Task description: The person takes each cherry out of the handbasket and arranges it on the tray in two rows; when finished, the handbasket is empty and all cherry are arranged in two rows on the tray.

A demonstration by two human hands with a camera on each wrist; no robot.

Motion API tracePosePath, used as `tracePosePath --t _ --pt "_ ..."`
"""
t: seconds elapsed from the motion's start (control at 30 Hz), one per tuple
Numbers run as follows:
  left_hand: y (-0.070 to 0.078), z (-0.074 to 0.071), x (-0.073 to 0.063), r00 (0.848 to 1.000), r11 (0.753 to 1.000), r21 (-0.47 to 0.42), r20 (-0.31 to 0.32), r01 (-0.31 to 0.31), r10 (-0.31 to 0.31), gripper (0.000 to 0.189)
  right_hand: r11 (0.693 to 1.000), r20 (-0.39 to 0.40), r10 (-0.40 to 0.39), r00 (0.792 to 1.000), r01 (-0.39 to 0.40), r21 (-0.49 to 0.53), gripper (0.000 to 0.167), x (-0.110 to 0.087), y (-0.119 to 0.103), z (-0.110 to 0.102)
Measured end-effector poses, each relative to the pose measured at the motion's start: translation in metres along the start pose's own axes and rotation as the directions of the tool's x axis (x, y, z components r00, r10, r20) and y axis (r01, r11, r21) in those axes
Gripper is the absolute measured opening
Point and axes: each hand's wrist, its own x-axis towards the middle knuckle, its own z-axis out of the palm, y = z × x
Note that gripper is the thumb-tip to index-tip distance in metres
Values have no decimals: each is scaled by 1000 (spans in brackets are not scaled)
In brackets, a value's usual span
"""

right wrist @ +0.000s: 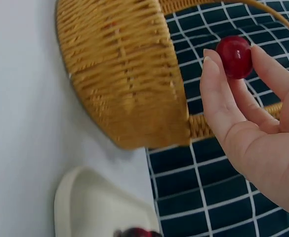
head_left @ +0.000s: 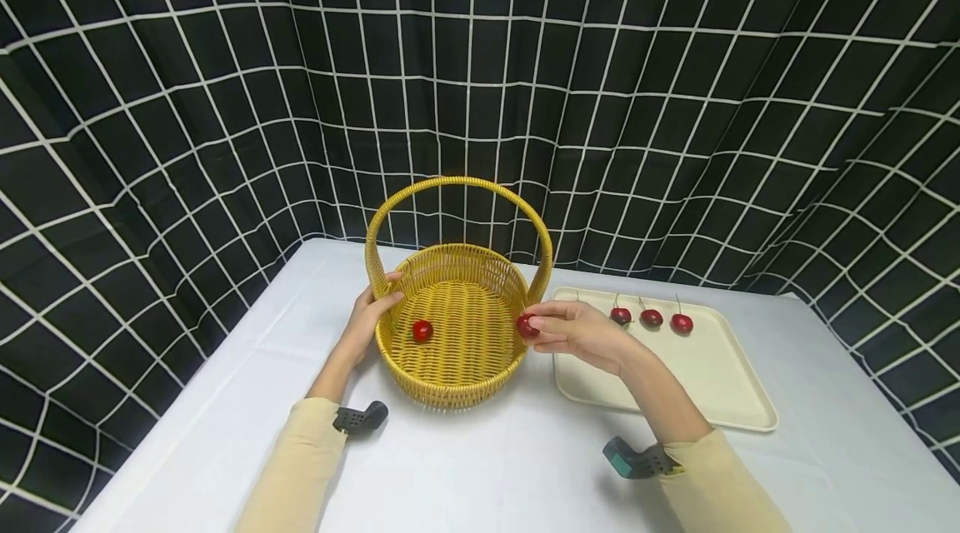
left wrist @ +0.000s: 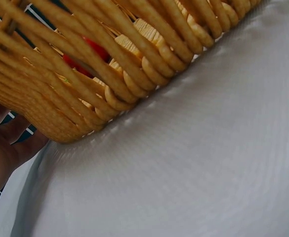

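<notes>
A yellow wicker basket (head_left: 450, 391) with a tall arched handle stands on the table. Inside it, left of the middle, lies one red cherry (head_left: 422, 331), also glimpsed through the weave in the left wrist view. My left hand (head_left: 363, 321) grips the basket's left side near the foot of the handle, its fingers at the rim. Between the thumb and fingertips of my right hand (head_left: 577, 331) a dark red cherry (right wrist: 234, 57) is pinched. That hand is at the basket's right rim, with the cherry held up beside the handle's foot.
To the right of the basket lies a cream tray (head_left: 720, 387). Three cherries with stems (head_left: 651, 318) sit in a row near its far edge; my right hand and forearm cover part of the tray. A black cloth with white grid lines (head_left: 480, 58) hangs behind the white table (head_left: 465, 466).
</notes>
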Motion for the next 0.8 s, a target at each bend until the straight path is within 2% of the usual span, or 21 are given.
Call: tracePosePath --t 0.17,0.4,0.5,0.67,0.8 --pt "-5 -3 3 1000 1000 2 3 -4 4 45 1000 -29 5 1000 -5 -10 41 -11 6 -14" --pt "-29 -8 18 1000 1000 -12 -5 -18 18 45 1000 -92 24 996 -22 20 37 -27 15 -35" --pt "-33 -8 19 999 999 0 -17 -34 34 46 999 -109 24 994 -21 29 38 -33 17 -42" --pt "-33 -8 19 999 999 -8 -19 -33 33 45 999 -119 36 992 -32 39 43 -41 22 -53" --pt "-22 -6 14 1000 1000 -23 0 -9 9 45 999 -136 35 990 -29 41 46 -48 27 -62"
